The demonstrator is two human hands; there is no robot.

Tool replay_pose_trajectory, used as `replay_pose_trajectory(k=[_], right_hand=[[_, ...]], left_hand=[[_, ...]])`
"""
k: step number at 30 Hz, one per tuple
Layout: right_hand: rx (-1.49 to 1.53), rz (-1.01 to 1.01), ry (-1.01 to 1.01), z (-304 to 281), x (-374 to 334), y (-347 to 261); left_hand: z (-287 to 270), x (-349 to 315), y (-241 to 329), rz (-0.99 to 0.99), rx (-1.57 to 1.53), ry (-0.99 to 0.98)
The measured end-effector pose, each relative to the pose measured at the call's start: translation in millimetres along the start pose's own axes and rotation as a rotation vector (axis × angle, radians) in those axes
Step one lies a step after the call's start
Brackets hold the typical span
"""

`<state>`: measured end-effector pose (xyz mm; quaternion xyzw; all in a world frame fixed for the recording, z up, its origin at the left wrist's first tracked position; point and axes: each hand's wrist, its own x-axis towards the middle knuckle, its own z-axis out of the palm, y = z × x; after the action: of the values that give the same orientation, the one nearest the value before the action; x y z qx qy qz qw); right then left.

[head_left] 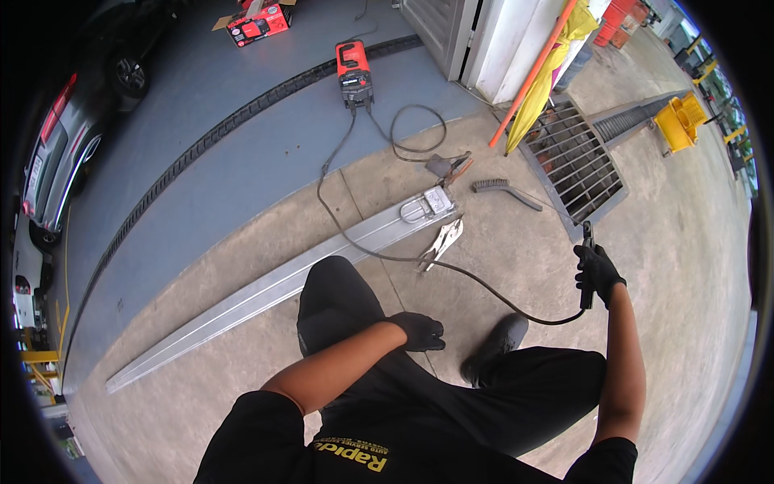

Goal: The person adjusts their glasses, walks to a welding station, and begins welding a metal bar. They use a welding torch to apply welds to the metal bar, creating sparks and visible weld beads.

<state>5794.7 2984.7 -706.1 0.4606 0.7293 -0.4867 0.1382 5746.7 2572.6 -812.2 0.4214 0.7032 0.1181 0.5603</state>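
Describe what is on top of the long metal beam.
A silver fitting sits near one end, and a dark cable crosses the beam. What the knee covers cannot be seen.

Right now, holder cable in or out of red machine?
In: black cable runs from the holder in the right hand into the red machine.

My left hand (419, 331) and right hand (597, 271) wear matt gloves that look like cloth, as my trousers (500, 407) do. The long beam (242, 310) is smooth metal with a soft sheen, and the locking pliers (443, 244) look like bright bare metal. My cable (547, 322) has a smooth, rubbery skin. The machine (353, 74) shows hard plastic (rather glossy, I find), the box (262, 26) printed card, the floor (516, 242) matt, rough concrete.
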Motion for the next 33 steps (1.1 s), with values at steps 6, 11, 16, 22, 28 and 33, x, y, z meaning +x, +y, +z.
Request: replay_pose_trajectory(k=[6, 11, 16, 22, 28, 33], right_hand=[[0.013, 0.001, -0.042, 3.3, -3.2, 0.3], [0.010, -0.002, -0.022, 4.0, -5.3, 2.5], [-0.014, 0.002, -0.017, 3.8, -8.9, 3.2], [0.013, -0.008, -0.029, 5.9, -11.0, 3.5], [-0.030, -0.006, -0.039, 7.7, -15.3, 6.5], [-0.058, 0.002, -0.051, 9.6, -15.3, 8.4]], left_hand=[[-1.3, -6.8, 6.6, 0.014, 0.025, 0.050], [-2.0, -6.3, 5.3, -0.018, -0.012, -0.008], [-0.7, -4.8, 2.2, 0.004, 0.010, 0.006], [0.9, -5.2, -0.4, 0.011, 0.005, 0.002], [1.3, -6.7, 0.8, 0.016, 0.014, -0.014], [1.2, -6.9, 1.4, 0.018, -0.001, -0.033]])
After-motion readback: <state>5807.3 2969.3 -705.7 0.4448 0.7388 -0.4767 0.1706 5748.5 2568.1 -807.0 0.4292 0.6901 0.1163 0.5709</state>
